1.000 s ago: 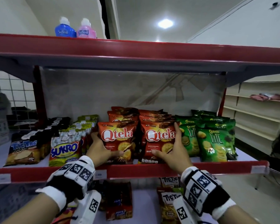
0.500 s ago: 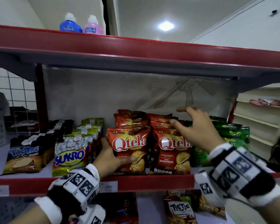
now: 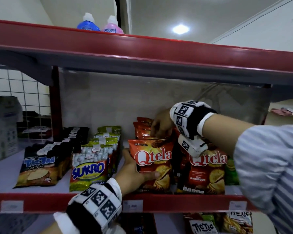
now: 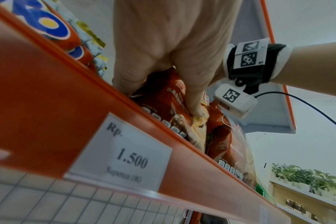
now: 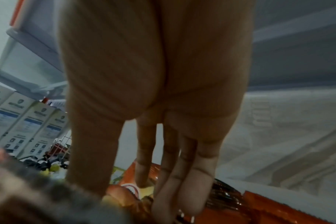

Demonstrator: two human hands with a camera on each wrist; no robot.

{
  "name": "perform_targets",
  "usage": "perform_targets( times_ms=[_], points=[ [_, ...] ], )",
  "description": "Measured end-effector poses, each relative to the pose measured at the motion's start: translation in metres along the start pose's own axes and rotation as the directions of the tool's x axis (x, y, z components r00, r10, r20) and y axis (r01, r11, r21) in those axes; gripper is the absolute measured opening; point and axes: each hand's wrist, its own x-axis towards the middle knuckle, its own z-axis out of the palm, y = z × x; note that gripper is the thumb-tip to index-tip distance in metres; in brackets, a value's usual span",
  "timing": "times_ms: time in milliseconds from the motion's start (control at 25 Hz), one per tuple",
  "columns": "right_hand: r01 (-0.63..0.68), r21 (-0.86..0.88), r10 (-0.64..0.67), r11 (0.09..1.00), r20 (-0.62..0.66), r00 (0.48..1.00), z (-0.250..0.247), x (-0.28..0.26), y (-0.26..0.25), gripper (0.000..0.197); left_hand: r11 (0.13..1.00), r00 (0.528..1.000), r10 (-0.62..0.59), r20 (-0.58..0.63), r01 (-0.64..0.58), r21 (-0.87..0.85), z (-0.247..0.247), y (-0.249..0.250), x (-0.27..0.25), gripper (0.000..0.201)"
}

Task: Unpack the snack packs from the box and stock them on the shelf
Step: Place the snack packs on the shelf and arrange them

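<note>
While gripping the front Qtela pack (image 3: 153, 163), left hand (image 3: 133, 173); right hand (image 3: 161, 125) straight-fingered atop rear packs (image 3: 142, 127).

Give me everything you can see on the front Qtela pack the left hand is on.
The front Qtela pack is a glossy red-orange foil pouch with a white Qtela logo and pictured chips. It stands upright at the shelf's red front lip, heading the left Qtela row, beside a matching barbeque pack. The left hand grips its left edge, thumb across the lower front. The right hand reaches over it to the packs behind.
</note>
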Motion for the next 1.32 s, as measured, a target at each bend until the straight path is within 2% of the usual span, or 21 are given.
perform_targets(
  times_ms=[120,280,400,480,600,680,760,880,960,1040,1160,1240,1320],
  points=[
    [-0.019,-0.180,0.012,0.984,-0.044,0.999,0.006,0.011,-0.006,0.036,1.000,1.000,0.001,0.010,-0.001,0.008,-0.003,-0.001,-0.001,0.107],
    [0.000,-0.270,-0.030,0.963,-0.110,0.993,0.006,0.017,-0.011,0.011,1.000,1.000,0.002,-0.003,-0.002,0.015,-0.006,0.003,-0.001,0.105],
    [0.002,-0.262,-0.052,0.965,-0.183,0.982,0.002,0.019,-0.013,0.015,1.000,1.000,-0.004,0.010,0.004,0.029,-0.007,0.008,0.005,0.112],
    [0.006,-0.257,-0.048,0.966,-0.159,0.986,0.006,0.022,-0.010,0.026,0.999,0.999,-0.033,0.031,0.031,0.043,-0.006,0.010,0.008,0.119],
    [0.017,-0.132,-0.032,0.991,-0.114,0.993,0.010,0.019,-0.006,0.038,0.996,0.996,-0.080,0.042,0.078,0.053,-0.004,0.009,0.011,0.124],
    [0.047,0.122,-0.035,0.991,-0.103,0.994,0.000,0.003,-0.004,0.041,0.994,0.994,-0.100,0.039,0.098,0.045,-0.005,0.007,0.012,0.129],
    [0.100,0.282,-0.046,0.954,-0.191,0.980,-0.019,-0.022,-0.001,0.038,0.994,0.994,-0.110,0.019,0.110,0.008,-0.005,0.005,0.011,0.132],
    [0.152,0.323,-0.058,0.934,-0.281,0.958,-0.039,-0.070,0.013,0.037,0.997,0.997,-0.054,-0.051,0.051,-0.059,-0.002,0.000,0.007,0.129],
    [0.086,0.262,-0.030,0.961,-0.210,0.977,-0.036,-0.098,0.031,0.047,0.998,0.999,0.003,-0.054,-0.006,-0.059,0.000,-0.004,0.001,0.130],
    [-0.083,0.113,0.093,0.990,-0.088,0.992,-0.018,-0.119,0.055,0.067,0.999,0.999,0.037,-0.021,-0.037,-0.035,0.003,-0.005,-0.005,0.132],
    [-0.287,-0.037,0.288,0.957,0.042,0.957,0.032,-0.130,0.089,0.108,0.999,0.999,0.048,-0.026,-0.048,-0.022,0.008,-0.005,-0.006,0.130],
    [-0.306,-0.033,0.305,0.951,-0.031,0.952,0.061,-0.125,0.102,0.114,0.998,0.997,0.056,-0.058,-0.058,-0.025,0.012,-0.005,-0.003,0.126],
    [-0.243,0.041,0.246,0.969,-0.202,0.948,0.076,-0.114,0.109,0.104,0.998,0.996,0.058,-0.066,-0.059,-0.008,0.015,-0.006,-0.002,0.125]
  ],
)
